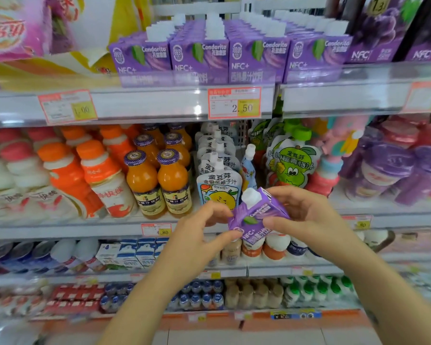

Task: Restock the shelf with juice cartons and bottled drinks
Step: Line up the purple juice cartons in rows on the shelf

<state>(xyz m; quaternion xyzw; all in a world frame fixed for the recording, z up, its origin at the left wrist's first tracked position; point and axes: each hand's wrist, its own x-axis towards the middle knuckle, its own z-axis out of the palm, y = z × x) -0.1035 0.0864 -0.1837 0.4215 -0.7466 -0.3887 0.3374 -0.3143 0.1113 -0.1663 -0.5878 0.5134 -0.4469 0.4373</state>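
We're calling the task partly done. The purple cartons point(199, 58) on the top shelf point(135, 103), upper centre of the frame, are standing in four full-looking rows, fronts out, caps up, above the 2.50 tag point(234, 103). The bottles point(157, 180) and pouches point(219, 188) on the middle shelf are also looking stocked. One more carton point(256, 215) is not shelved yet. It's hanging in the air at centre-right of the frame, in front of the middle shelf and well below the purple rows. We're judging it belongs up there, so lifting and slotting it in is what's left. We can't tell how much more stock is waiting, since no box or crate is showing.

Both hands are holding the carton. The left hand point(197, 235) is pinching its lower left corner between thumb and curled fingers. The right hand point(306, 217) is gripping its right side, with the fingers curling over the front face.

On orientation, the carton is sitting tilted, not upright. Its white cap point(250, 196) is pointing up, toward the top of the frame. The long axis is running bottom to top, leaning somewhat left, and the print is slanting up to the right. The printed front is facing us. We're judging it needs squaring up before going in.
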